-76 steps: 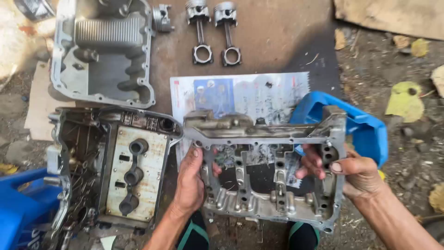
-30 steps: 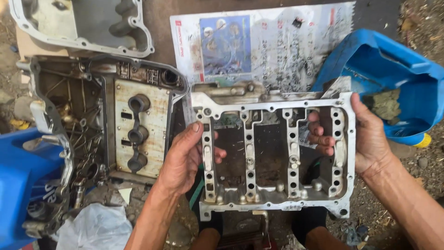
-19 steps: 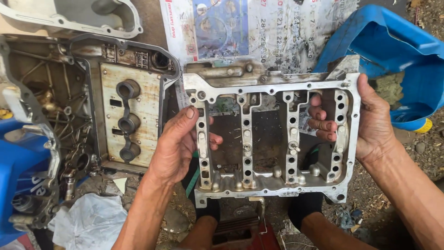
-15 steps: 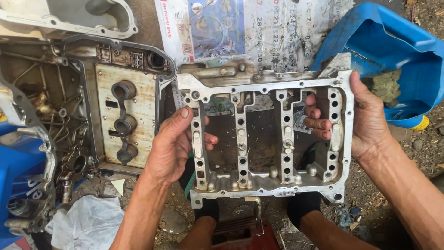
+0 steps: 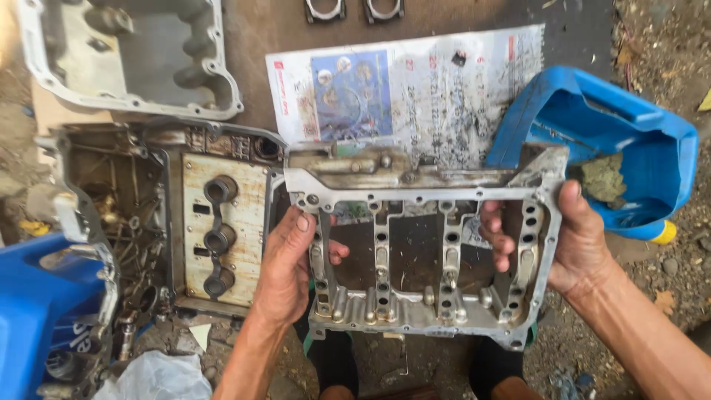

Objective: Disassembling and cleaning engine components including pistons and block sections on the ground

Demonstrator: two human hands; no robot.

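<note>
I have the aluminium engine ladder frame (image 5: 422,252) lifted over my knees, left hand (image 5: 285,270) and right hand (image 5: 574,244) wrapped round its side rails, fingers hooked through the openings; it looks heavy, rigid and oily, so rails grip best

You grip a frame (image 5: 415,252) of dull grey cast metal, grimy and rough. Under it lies a creased paper sheet (image 5: 415,89). The tub (image 5: 615,148) is glossy blue plastic; the pan (image 5: 126,52) is matt metal.
</note>
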